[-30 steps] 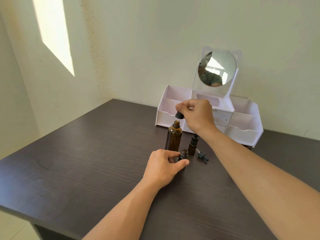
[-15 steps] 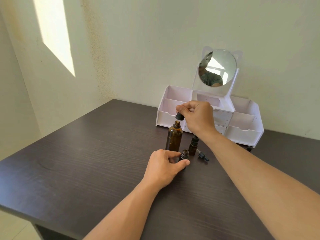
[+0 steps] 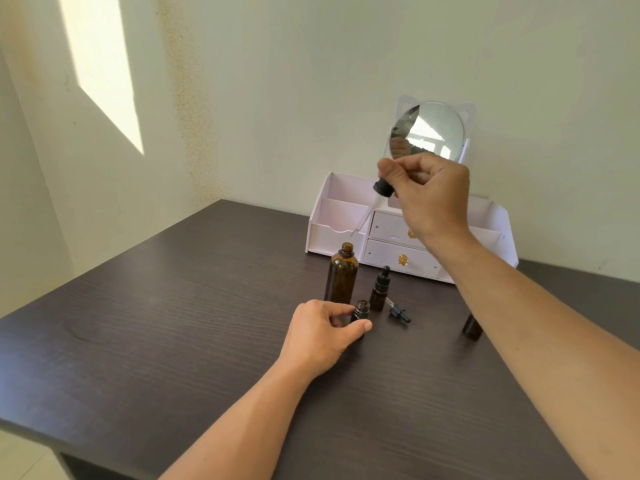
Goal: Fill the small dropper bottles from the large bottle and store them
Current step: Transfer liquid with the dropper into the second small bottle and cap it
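A large amber bottle [image 3: 342, 276] stands open on the dark table [image 3: 173, 323]. My right hand [image 3: 429, 199] pinches the black bulb of a long dropper [image 3: 372, 206], lifted above the bottle with its glass tip just over the neck. My left hand [image 3: 322, 336] grips a small open amber bottle [image 3: 361, 310] standing on the table in front of the large one. A second small bottle [image 3: 380, 289] with its dropper cap on stands just right of it. A loose small dropper [image 3: 398, 310] lies beside that. A third small bottle [image 3: 472, 328] shows partly behind my right forearm.
A white organiser [image 3: 332, 216] with open compartments, two drawers and a round mirror [image 3: 427, 131] stands at the back against the wall. The table's near edge runs along the lower left.
My right hand has risen and drawn the long dropper out of the large bottle. My left hand has stayed on the small open bottle.
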